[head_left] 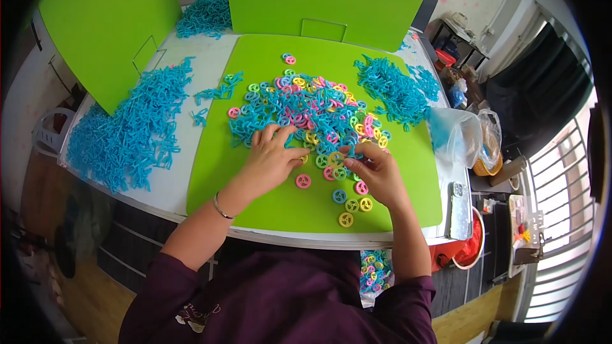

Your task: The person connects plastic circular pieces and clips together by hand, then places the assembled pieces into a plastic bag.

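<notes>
Two hands point(271, 156), colourful wheels point(303, 181), blue pieces point(392, 89), green board point(255, 210)

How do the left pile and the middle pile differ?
The left pile is nearly all blue; the middle pile mixes in pink, yellow and green.
The left pile shows thin pieces; the middle pile adds small wheels.
The left pile lies on the table, the middle pile on the mat.
Both are loose heaps.
</notes>
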Demonstrator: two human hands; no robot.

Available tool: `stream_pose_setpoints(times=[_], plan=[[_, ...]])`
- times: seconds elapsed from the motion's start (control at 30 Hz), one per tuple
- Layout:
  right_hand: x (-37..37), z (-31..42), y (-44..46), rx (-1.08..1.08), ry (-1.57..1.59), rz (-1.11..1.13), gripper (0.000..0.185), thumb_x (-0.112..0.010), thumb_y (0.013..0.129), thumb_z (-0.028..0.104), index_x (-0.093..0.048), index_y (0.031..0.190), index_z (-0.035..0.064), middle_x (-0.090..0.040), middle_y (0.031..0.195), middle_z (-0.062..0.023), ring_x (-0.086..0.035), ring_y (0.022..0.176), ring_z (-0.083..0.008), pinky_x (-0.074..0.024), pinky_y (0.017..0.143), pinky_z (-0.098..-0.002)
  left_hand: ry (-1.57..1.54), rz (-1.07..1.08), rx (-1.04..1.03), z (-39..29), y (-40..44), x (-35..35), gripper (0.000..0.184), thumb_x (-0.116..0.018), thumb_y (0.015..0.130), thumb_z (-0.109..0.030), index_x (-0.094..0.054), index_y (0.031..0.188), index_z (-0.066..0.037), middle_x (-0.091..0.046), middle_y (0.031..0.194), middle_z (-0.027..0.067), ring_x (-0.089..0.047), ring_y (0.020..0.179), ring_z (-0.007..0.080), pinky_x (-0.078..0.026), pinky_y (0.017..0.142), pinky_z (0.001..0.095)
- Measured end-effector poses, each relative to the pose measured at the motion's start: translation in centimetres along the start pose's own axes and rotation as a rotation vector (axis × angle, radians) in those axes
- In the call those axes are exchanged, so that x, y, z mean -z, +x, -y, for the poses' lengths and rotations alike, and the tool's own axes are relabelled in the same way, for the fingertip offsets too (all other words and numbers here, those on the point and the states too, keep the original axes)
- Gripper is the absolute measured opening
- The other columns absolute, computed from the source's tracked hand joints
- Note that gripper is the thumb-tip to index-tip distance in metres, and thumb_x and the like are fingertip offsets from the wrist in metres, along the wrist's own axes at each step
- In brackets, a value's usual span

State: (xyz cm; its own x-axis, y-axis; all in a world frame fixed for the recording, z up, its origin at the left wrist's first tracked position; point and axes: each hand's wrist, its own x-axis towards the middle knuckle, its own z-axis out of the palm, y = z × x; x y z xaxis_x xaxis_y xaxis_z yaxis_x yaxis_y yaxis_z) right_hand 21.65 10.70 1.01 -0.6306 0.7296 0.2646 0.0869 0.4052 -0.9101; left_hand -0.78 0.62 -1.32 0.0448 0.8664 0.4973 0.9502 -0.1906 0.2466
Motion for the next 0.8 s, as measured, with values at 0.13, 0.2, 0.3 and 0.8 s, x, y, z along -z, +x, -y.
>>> stream_pose_setpoints(times=[0.13,0.2,0.3,0.8], plan=[[0.1,0.2,-0.2,-0.140,0.161,0.043,0.029,-0.067,0.088,0.014,-0.061,0.115,0.0047,-0.049,0.076,0.0043,-0.040,0.057,-0.0020,-0.0311,0.048,-0.0195,-0.020,-0.106,-0.026,0.0,0.6,1.0,0.012,-0.073,0.077,-0.014,-0.070,0.088,-0.014,-0.060,0.111,0.0045,-0.053,0.102,0.0225,-0.041,0.086,0.0383],[-0.5,0.7,-0.1,-0.154,0.231,0.064,0.032,-0.066,0.089,0.013,-0.059,0.119,0.0051,-0.049,0.077,0.0044,-0.042,0.060,-0.0018,-0.0327,0.049,-0.0197,-0.506,-0.061,0.244,-0.9,1.1,1.5,0.008,-0.071,0.081,-0.013,-0.067,0.087,-0.009,-0.063,0.103,0.0047,-0.059,0.091,0.0178,-0.046,0.076,0.0326],[-2.0,1.4,-0.3,-0.047,0.135,0.080,0.034,-0.064,0.091,0.012,-0.057,0.122,0.0038,-0.049,0.075,0.0045,-0.046,0.066,-0.0015,-0.0368,0.055,-0.0188,-1.155,-0.023,0.461,-1.4,1.2,0.8,0.010,-0.066,0.087,-0.011,-0.065,0.094,-0.003,-0.067,0.096,0.0057,-0.064,0.081,0.0134,-0.052,0.067,0.0261],[-4.8,0.8,-0.7,-0.197,0.280,-0.086,0.020,-0.064,0.091,0.019,-0.067,0.098,0.0002,-0.064,0.078,0.0022,-0.054,0.068,-0.0030,-0.0455,0.063,-0.0199,-1.544,-0.057,0.642,-2.3,0.6,0.2,0.022,-0.060,0.092,-0.014,-0.064,0.107,0.002,-0.066,0.096,0.0057,-0.066,0.087,0.0133,-0.056,0.076,0.0240]])
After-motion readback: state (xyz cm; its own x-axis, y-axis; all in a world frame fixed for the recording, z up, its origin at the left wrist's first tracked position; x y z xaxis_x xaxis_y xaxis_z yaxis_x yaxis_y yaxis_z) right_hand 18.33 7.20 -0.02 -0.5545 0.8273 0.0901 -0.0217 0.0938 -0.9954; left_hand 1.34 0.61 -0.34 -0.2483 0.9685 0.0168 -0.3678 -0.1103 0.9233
